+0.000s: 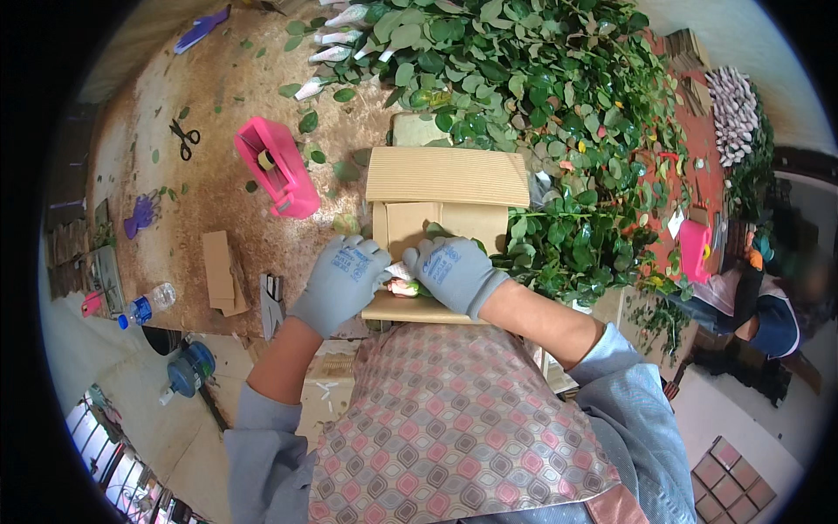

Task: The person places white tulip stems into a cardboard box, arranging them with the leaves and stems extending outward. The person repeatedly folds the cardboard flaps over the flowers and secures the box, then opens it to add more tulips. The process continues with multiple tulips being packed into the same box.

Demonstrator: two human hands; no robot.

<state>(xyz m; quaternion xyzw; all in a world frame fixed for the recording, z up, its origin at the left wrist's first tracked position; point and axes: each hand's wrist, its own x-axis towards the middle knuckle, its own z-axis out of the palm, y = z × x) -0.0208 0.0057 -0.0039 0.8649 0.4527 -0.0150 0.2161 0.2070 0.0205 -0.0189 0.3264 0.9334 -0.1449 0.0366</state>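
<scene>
In front of me a pink-and-cream rose [404,287] lies on a corrugated cardboard wrap [447,175], its head towards the near edge. A white sleeve [397,270] shows just behind the bloom. My left hand [344,278], in a grey work glove, pinches the sleeve's left side. On the other side my right hand [454,270], gloved alike, is closed around the rose just behind its head. Green leaves poke out behind the right knuckles. The fingertips of the right hand are hidden, as is most of the stem.
Leafy rose stems [524,78] heap up behind and right. To the left are a pink tape dispenser [281,170], scissors [186,139], a stapler [271,304], cardboard pieces [224,272] and a water bottle [149,306]. A co-worker [753,301] is at the far right.
</scene>
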